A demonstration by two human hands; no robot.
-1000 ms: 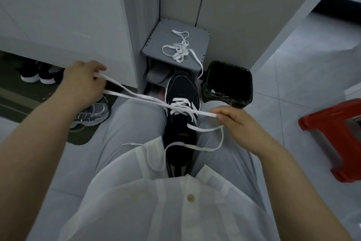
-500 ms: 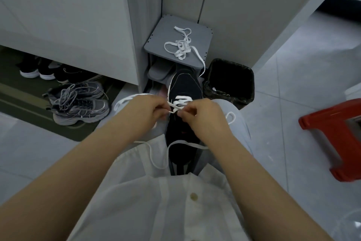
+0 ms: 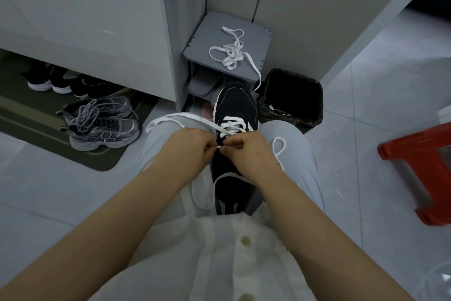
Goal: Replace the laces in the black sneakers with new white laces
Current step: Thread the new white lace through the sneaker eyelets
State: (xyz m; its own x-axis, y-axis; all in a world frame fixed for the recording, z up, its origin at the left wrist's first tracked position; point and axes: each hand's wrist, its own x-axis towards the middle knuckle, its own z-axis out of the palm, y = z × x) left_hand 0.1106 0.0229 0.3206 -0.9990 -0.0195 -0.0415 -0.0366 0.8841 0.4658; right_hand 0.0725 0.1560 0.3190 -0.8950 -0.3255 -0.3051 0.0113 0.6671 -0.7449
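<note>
While my left hand (image 3: 192, 151) and right hand (image 3: 249, 154) both pinch the white lace (image 3: 231, 120), I'd steer its tip straight into the black sneaker's (image 3: 234, 103) next eyelet.

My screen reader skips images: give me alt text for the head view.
The left hand and right hand pinch a white lace over a black sneaker between the knees. A loose lace lies on a grey rack beyond.
</note>
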